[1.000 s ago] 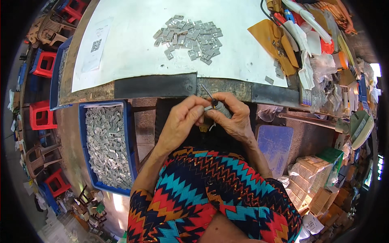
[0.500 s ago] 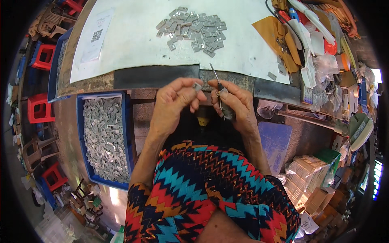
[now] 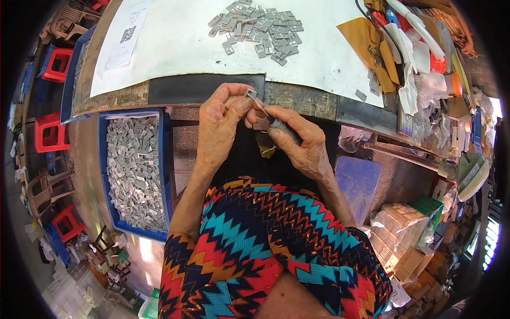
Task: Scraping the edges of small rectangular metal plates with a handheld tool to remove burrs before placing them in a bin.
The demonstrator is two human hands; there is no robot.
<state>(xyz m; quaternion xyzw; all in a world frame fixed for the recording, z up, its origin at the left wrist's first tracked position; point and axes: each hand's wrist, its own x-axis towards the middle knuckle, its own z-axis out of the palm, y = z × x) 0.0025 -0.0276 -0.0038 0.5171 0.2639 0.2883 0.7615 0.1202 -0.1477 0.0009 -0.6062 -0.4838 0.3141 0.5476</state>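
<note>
Between thumb and fingertips my left hand [image 3: 222,122] pinches a small grey rectangular piece [image 3: 251,94] with an opening in it. My right hand [image 3: 304,139] is wrapped around the grey handle of a thin-bladed hand tool [image 3: 261,108]. The blade points up and left, and its tip meets the piece or lies right over it; exactly where it touches is too small to tell. Both hands are just in front of the table's near edge, above my lap. Farther off on the white sheet lies a loose pile of similar grey pieces [image 3: 257,29].
A blue crate [image 3: 166,175] full of grey pieces stands below the table at the left. Brown paper [image 3: 361,40], plastic bags and cables clutter the table's right end. Red stools [image 3: 50,132] stand at the far left. A blue board [image 3: 357,181] and a woven crate [image 3: 396,228] are at the right.
The tool's blade, upright before, has tilted left onto the piece in my left hand. Both hands have come closer together, and the view has shifted slightly.
</note>
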